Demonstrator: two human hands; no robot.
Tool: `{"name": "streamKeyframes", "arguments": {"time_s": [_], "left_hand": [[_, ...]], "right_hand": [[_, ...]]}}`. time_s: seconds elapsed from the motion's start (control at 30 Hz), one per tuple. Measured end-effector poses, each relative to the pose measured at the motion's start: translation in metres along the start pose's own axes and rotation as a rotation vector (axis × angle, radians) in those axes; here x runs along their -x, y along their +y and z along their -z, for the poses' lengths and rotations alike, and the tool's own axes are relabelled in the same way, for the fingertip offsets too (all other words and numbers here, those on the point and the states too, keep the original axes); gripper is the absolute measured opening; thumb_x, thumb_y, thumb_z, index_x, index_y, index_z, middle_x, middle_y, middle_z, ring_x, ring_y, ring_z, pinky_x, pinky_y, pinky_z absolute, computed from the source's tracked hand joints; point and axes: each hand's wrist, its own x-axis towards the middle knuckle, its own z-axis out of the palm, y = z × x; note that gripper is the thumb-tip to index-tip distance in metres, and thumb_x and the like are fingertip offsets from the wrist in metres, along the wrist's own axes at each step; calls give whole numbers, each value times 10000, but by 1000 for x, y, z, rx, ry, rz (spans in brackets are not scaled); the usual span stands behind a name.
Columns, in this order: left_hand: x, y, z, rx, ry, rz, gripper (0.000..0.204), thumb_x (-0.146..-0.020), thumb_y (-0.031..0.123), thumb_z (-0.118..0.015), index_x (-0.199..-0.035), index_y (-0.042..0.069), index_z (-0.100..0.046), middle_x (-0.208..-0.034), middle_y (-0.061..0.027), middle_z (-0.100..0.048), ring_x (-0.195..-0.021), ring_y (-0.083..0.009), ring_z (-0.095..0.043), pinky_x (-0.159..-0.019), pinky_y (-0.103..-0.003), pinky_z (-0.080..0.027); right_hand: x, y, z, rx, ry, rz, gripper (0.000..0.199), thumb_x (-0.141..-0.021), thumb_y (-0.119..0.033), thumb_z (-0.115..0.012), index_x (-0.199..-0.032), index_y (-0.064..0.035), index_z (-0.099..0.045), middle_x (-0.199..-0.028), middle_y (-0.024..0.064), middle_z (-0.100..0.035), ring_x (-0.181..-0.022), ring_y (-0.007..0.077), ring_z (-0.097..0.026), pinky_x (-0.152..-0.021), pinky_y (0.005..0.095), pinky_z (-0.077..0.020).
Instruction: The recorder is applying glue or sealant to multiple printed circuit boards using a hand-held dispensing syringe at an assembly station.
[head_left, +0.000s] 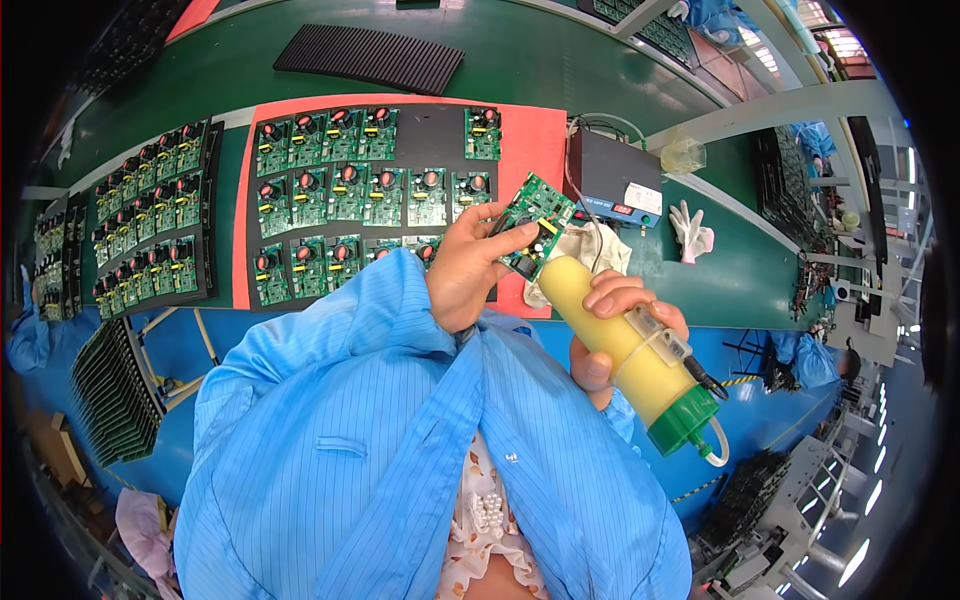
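My left hand grips a green circuit board by its lower left edge, the thumb lying across the parts on it. My right hand is wrapped round a fat dispensing syringe filled with pale yellow paste. A clear clip with a black cable is strapped to the barrel. The syringe's green cap and a white hose are at its lower end. Its other end points up at the board's lower right side; whether they touch I cannot tell. More boards stand in rows on a black tray before me.
The tray lies on a red mat on the green bench. Right of it sit a dark control box, a white cloth and a white glove. Further boards fill trays at the left. A ridged black rack lies behind.
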Motion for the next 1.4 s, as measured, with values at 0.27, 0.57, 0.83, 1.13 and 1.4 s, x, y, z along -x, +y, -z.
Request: {"name": "streamKeyframes", "arguments": {"time_s": [0.27,0.57,0.83,1.13,1.4], "left_hand": [[-2,11,13,-171,-108,18,491,-807,-30,-599,-1257,39,-416,-1090,-110,-554,-946,-168,-560,-847,-284,-450],[6,11,10,-177,-222,27,481,-792,-76,-571,-1243,35,-443,-1088,-121,-587,-938,-146,-570,-852,-241,-453],[9,14,9,-167,-190,45,478,-795,-72,-572,-1244,32,-444,-1086,-115,-591,-924,-141,-574,-842,-245,-457],[10,15,8,-180,-174,34,478,-793,-66,-581,-1244,32,-456,-1088,-112,-597,-919,-135,-576,-831,-234,-456],[8,14,14,-216,-210,98,476,-782,-69,-592,-1234,26,-475,-1084,-105,-606,-911,-131,-581,-824,-225,-458]], "right_hand": [[-16,-10,4,-107,262,-14,600,-750,-302,-712,-1221,-148,-374,-846,76,-571,-762,202,-538,-731,380,-422],[-20,8,7,-28,168,-200,542,-809,-438,-624,-1214,-187,-367,-845,16,-509,-785,147,-488,-772,338,-366],[-20,12,6,-67,160,-203,546,-798,-417,-644,-1208,-181,-372,-853,28,-526,-791,157,-499,-767,341,-369],[-23,8,10,-139,151,-262,558,-768,-376,-684,-1193,-157,-396,-817,51,-551,-764,172,-520,-729,353,-401],[-34,12,17,-383,147,-512,565,-723,-245,-736,-1172,-115,-417,-787,90,-571,-743,201,-548,-676,351,-444]]}}
